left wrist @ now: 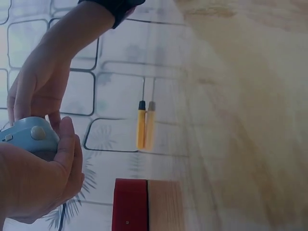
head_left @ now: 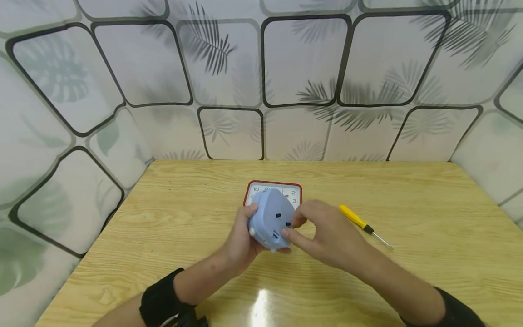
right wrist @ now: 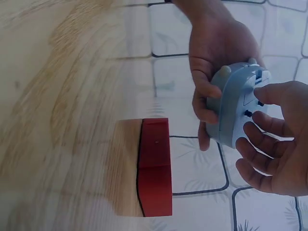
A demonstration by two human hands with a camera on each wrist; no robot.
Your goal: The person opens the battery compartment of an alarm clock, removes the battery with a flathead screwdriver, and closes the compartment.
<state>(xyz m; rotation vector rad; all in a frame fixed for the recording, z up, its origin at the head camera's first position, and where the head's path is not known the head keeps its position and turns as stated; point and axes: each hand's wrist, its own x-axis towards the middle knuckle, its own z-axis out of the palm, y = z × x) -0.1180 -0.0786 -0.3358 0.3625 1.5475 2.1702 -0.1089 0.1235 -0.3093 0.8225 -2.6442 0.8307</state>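
Observation:
A light blue alarm clock (head_left: 265, 218) is held up above the table, its back with two black knobs turned toward the right hand. My left hand (head_left: 239, 236) grips it from the side and below, thumb on its edge. White round feet show on its underside, one of them plain in the left wrist view, where the clock (left wrist: 36, 134) is partly cut off. With thumb and index finger, my right hand (head_left: 331, 234) pinches at the lower black knob (right wrist: 260, 103). The other fingers (right wrist: 255, 175) of that hand are bent beside the clock's back.
Behind the held clock, a square red-framed clock (head_left: 296, 193) lies face up on the wooden table (head_left: 184, 195), partly covered. To the right lies a yellow-handled screwdriver (head_left: 355, 218), its tip toward the near right. A patterned backdrop (head_left: 302, 59) stands around the table.

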